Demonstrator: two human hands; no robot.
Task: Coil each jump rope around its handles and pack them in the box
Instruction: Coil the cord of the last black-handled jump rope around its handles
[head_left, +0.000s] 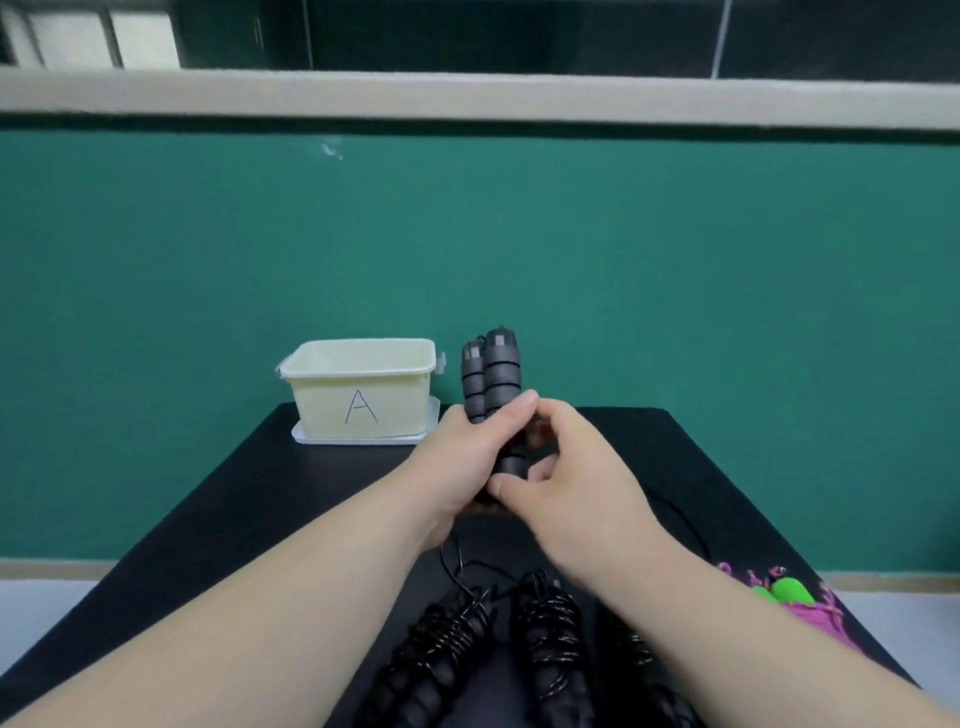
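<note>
**Both hands meet mid-frame**

Two bare forearms rise from the lower corners and converge at centre frame. The left hand (462, 457) wraps the paired handles (493, 379) and holds them upright. The right hand (582, 483) curls its fingers against their lower part, thumb tip pressing there.

Soft, even indoor light fills the scene; shadows are faint and diffuse. The matte black worktop (249, 499) swallows detail, while the coiled black jump ropes (545, 623) near the bottom edge catch small glints. Wide-angle distortion bows the pale horizontal ledge (467, 96); focus is slightly soft throughout.
</note>
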